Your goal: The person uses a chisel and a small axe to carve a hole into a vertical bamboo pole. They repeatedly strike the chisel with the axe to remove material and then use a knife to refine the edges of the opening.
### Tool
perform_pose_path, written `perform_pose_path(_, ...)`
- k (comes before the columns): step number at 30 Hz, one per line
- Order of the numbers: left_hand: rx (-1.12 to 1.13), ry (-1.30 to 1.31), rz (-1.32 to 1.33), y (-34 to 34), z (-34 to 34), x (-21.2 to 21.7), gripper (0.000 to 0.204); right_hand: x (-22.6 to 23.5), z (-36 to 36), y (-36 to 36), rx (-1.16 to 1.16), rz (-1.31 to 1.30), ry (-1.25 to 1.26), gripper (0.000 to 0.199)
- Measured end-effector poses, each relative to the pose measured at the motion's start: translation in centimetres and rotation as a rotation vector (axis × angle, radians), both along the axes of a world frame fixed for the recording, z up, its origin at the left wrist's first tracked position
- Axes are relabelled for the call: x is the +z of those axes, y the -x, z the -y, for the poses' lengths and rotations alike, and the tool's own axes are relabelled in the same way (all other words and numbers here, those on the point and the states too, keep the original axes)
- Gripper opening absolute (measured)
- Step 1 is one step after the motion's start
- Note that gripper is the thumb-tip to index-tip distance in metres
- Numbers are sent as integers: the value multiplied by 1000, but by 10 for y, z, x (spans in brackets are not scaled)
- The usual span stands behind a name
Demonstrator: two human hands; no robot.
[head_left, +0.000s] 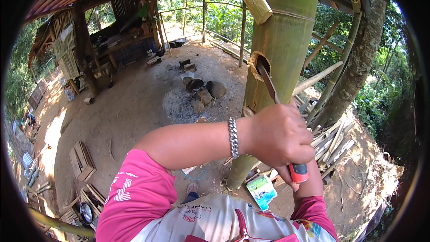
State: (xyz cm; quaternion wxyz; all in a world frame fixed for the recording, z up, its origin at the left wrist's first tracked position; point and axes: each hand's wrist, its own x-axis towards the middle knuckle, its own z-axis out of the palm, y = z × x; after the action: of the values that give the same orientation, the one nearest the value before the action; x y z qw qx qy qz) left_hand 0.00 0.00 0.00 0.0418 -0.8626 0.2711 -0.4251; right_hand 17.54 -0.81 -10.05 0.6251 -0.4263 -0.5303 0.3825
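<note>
- Bamboo post (282, 40) stands upright just ahead, its top cut off by the frame; a rough hole (260, 65) is cut into its near-left side.
- Left hand (277, 134): grip wrapped tight round the knife (268, 83), above the red handle end (298, 172); it covers most of the handle.
- Right hand (286, 177) is mostly hidden beneath the left; its grip cannot be told.
- The blade tip sits in the hole, its end out of sight.
- Split bamboo (333, 141) crowds the post's right foot; open dirt floor (134, 107) lies to the left.
</note>
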Motion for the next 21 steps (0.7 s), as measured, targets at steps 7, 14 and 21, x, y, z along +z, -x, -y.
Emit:
perform_pose_path(7, 83, -5, -4, -3, -5, -5, 42, 5, 4, 14, -13, 36, 6, 46)
perform_pose_path(14, 171, -20, -29, -7, -4, -4, 56, -11, 5, 3, 19, -1, -8, 49)
perform_pose_path(21, 185, -1, -6, -13, -1, -1, 54, -15, 4, -5, 23, -17, -22, 52)
